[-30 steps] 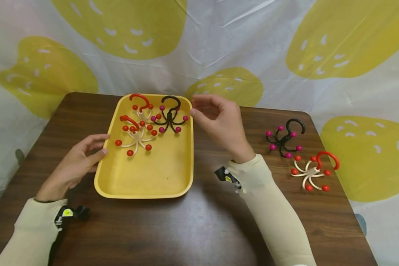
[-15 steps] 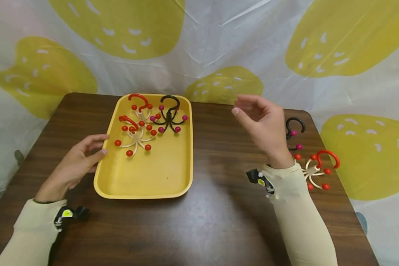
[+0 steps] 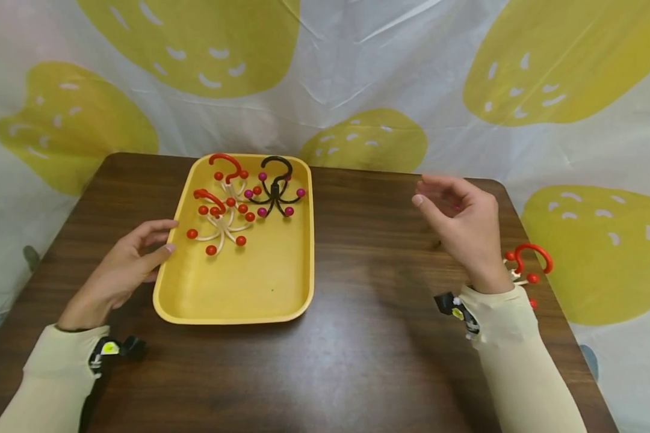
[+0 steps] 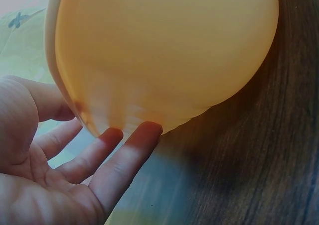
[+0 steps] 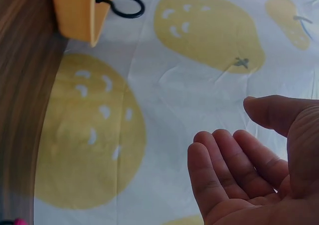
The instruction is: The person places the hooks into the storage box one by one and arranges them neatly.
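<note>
My left hand [image 3: 124,264] touches the left side of a yellow tray [image 3: 233,320], its fingertips [image 4: 149,130] against the wall in the left wrist view. Towards the back of the tray lie two cream octopus-shaped hangers with red hooks and red ball tips, the nearer cream hanger [image 3: 223,222] and the farther cream hanger [image 3: 229,187]. Beside them is a black hanger [image 3: 275,191] with pink balls. My right hand [image 3: 466,231] is empty, fingers relaxed, over the table's right side. It hides most of a second black hanger; a pink ball [image 5: 20,221] shows in the right wrist view.
Another cream hanger [image 3: 531,255] with a red hook lies near the right edge of the brown wooden table [image 3: 357,337], partly behind the right wrist. A white curtain [image 3: 357,66] with yellow fruit prints hangs behind the table.
My right hand has moved from the tray's right rim rightwards, and now covers the loose black hanger and part of the cream one. My left hand and the tray have stayed put.
</note>
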`<control>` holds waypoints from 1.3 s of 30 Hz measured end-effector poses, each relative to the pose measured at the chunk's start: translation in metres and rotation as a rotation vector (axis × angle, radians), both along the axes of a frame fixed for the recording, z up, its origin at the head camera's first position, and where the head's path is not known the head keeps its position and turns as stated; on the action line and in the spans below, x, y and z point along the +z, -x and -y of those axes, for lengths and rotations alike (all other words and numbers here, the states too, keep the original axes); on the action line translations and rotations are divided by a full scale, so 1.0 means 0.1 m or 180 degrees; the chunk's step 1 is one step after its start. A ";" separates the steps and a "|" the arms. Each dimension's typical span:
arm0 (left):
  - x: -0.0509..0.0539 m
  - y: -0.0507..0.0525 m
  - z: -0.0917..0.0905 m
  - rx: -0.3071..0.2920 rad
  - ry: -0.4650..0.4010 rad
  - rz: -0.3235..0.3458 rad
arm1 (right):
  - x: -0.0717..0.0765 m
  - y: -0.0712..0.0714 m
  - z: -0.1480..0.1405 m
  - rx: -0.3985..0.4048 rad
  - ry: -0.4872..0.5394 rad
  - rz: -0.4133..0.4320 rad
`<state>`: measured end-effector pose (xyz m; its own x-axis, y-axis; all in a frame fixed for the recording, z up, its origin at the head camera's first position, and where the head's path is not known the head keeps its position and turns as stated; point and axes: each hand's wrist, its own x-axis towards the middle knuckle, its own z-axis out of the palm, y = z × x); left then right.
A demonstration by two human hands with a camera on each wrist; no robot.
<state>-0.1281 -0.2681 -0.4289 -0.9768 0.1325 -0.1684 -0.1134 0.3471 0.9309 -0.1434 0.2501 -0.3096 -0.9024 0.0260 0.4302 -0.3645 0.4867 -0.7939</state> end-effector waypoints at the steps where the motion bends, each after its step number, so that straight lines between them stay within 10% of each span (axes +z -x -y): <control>1: 0.00 0.00 0.00 0.0002 0.0002 0.0000 | -0.01 -0.02 -0.03 -0.0029 -0.0026 0.0011; 33: -0.01 -0.01 0.01 -0.0005 0.0024 0.0008 | -0.16 -0.57 -1.11 -0.0712 0.1255 -0.0268; 39: -0.01 -0.01 0.00 -0.0025 -0.0017 -0.0013 | -0.23 -0.66 -1.34 -0.1075 0.1107 -0.0204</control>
<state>-0.1274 -0.2683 -0.4294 -0.9763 0.1411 -0.1638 -0.1070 0.3431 0.9332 -0.0769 0.3836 -0.3321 -0.7907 0.4648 0.3985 -0.2853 0.2961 -0.9116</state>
